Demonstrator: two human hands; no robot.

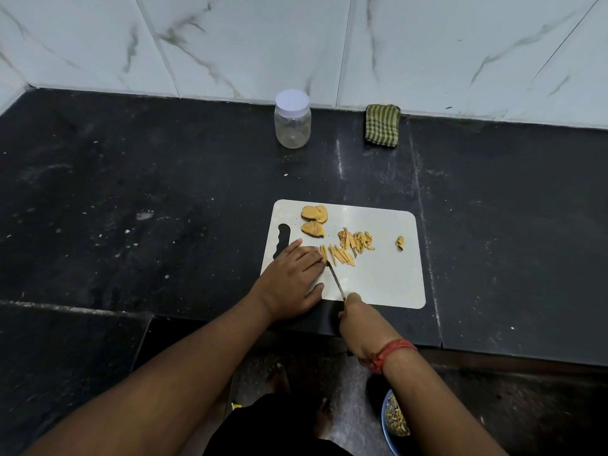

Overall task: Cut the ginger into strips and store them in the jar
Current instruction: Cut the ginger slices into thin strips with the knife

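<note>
Black counter (164, 192) carries a white board (388, 274). Left hand (289, 284) lies flat, pinning a thin, slippery ginger slice (312, 249), mostly hidden; right hand's (357, 319) grip wraps the knife (336, 279). Strips (348, 246) look light, brittle. Jar (292, 121) stands capped behind.

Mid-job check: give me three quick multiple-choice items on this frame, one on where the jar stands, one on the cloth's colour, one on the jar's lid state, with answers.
1. Where is the jar?
A. On the cutting board
B. At the back of the counter, near the wall
C. In the left hand

2. What colour is the folded cloth?
A. Green striped
B. Plain red
C. Plain white

3. What state is the jar's lid in?
A. Lying on the board
B. Held in the right hand
C. On the jar

Answers: 1 B, it stands by the marble wall, beyond the cutting board. 2 A, green stripes show. 3 C, the white lid sits on top of the jar.
</note>
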